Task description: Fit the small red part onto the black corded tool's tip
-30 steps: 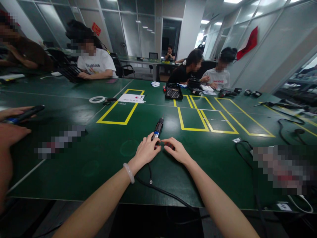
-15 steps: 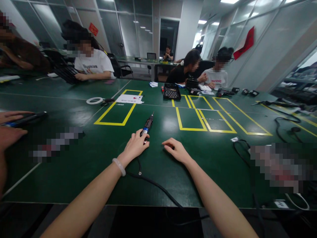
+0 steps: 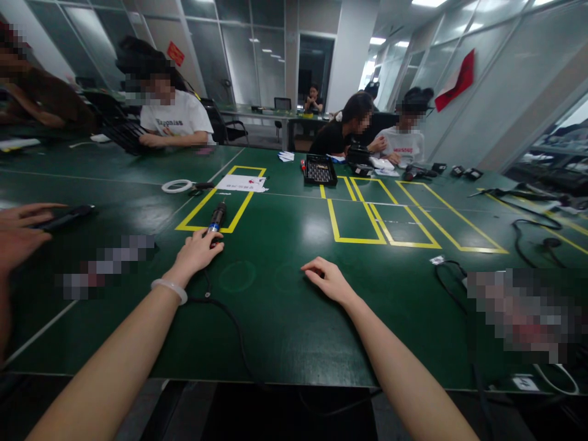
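Note:
My left hand [image 3: 195, 252] grips the rear of a black and blue electric screwdriver [image 3: 215, 218] that lies on the green table [image 3: 275, 306], its tip pointing away across the near edge of a yellow taped rectangle [image 3: 223, 201]. Its black cord [image 3: 229, 318] trails back toward me over the table edge. A pale bracelet [image 3: 169, 290] is on that wrist. My right hand [image 3: 328, 280] rests on the table to the right, fingers loosely curled, holding nothing I can see.
Another person's hands [image 3: 18, 233] with a dark tool [image 3: 64, 217] are at the left edge. A white tape ring [image 3: 177, 185], a paper sheet [image 3: 242, 182] and a black bit tray [image 3: 320, 169] lie farther out. Cables [image 3: 537, 236] sit at right. Several seated people work across the table.
My left hand has slid the screwdriver leftward across the table, from the middle to the yellow rectangle. My right hand let go of it and stayed in place.

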A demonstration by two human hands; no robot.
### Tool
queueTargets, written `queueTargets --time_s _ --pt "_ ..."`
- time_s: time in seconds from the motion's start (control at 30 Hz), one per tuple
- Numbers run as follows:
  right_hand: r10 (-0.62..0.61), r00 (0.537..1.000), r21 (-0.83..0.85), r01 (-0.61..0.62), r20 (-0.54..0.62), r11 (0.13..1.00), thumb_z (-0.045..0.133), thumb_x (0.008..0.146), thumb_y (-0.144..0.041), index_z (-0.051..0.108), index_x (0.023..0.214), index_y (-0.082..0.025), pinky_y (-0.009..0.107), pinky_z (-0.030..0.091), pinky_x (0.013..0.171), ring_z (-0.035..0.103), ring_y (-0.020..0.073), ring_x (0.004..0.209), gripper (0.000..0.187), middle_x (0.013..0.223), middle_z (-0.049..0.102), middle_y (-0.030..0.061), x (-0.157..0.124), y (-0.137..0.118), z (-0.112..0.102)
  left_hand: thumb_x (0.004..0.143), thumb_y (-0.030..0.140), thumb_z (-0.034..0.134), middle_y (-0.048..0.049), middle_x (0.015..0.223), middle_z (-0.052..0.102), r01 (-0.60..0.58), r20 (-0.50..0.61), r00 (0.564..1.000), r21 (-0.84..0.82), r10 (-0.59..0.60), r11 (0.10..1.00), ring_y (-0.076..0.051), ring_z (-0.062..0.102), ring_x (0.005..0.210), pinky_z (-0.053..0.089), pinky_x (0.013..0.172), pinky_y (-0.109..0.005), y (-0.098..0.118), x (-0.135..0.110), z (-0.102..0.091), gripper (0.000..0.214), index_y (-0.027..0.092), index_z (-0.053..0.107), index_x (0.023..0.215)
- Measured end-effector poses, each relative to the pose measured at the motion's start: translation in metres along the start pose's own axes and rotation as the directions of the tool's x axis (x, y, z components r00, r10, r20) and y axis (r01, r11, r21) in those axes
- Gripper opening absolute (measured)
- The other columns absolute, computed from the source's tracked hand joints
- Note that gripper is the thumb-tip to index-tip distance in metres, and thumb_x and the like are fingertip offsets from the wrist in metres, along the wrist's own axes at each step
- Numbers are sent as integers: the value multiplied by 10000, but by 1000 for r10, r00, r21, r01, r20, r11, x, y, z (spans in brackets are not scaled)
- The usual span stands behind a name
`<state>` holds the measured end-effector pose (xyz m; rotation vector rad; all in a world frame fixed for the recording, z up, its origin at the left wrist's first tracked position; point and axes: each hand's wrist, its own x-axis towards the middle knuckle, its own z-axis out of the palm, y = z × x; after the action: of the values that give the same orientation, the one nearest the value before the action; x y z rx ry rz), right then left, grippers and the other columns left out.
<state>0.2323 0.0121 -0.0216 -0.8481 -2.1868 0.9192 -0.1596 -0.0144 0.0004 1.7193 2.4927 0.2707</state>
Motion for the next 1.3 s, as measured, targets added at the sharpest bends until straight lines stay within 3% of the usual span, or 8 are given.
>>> queueTargets --time_s 0.13,0.23,0.3,0.57,0.87,1.07,1.3 --pt "-1 1000 -1 1 7 1000 548 906 -241 692 1001 -185 251 446 670 551 119 708 182 893 619 37 1 0 1 883 499 400 -141 1405 422 17 -85 996 -2 -17 1000 -342 498 1168 433 937 -475 -19 -3 -4 508 272 504 1325" --pt "-3 1000 -6 3 5 1000 549 905 -230 695 997 -179 248 438 659 550 118 701 180 886 618 38 2 0 2 891 486 399 -169 1284 499 31 -248 968 34 -21 999 -316 504 1146 453 916 -422 -18 -12 -3 513 183 468 1299" --pt "2 1000 -11 -2 3 1000 548 905 -224 697 997 -176 248 434 654 545 116 691 181 880 618 37 2 0 2 888 484 408 -171 1219 514 54 -290 956 64 -34 996 -303 522 1099 473 872 -399 -12 -17 -2 470 151 489 1210" --pt "2 1000 -11 -2 0 1000 536 915 -233 696 994 -187 248 432 657 552 118 700 184 888 624 36 2 -1 2 869 431 448 -148 1227 497 3 -231 972 164 35 987 -303 529 1063 495 760 -375 11 -27 -4 348 174 496 1099" --pt "0 1000 -23 0 14 1000 532 918 -230 695 999 -192 250 432 653 551 119 698 186 892 623 36 1 2 2 852 452 466 -139 1186 553 97 -230 971 139 -63 986 -304 569 1022 493 755 -377 10 -29 -5 363 174 523 1078" --pt "0 1000 -43 0 9 999 536 915 -219 697 993 -186 253 434 662 560 122 706 182 894 628 38 1 2 2 929 503 264 -170 1123 607 178 -217 965 120 -149 977 -330 626 887 482 725 -422 10 -31 -3 484 152 516 1146" --pt "-24 1000 -60 24 5 998 532 918 -215 699 982 -192 255 434 680 571 130 739 180 893 636 37 1 1 4 950 487 187 -193 1075 623 155 -245 963 169 -111 973 -333 631 868 475 710 -418 12 -36 -3 547 114 502 1196"
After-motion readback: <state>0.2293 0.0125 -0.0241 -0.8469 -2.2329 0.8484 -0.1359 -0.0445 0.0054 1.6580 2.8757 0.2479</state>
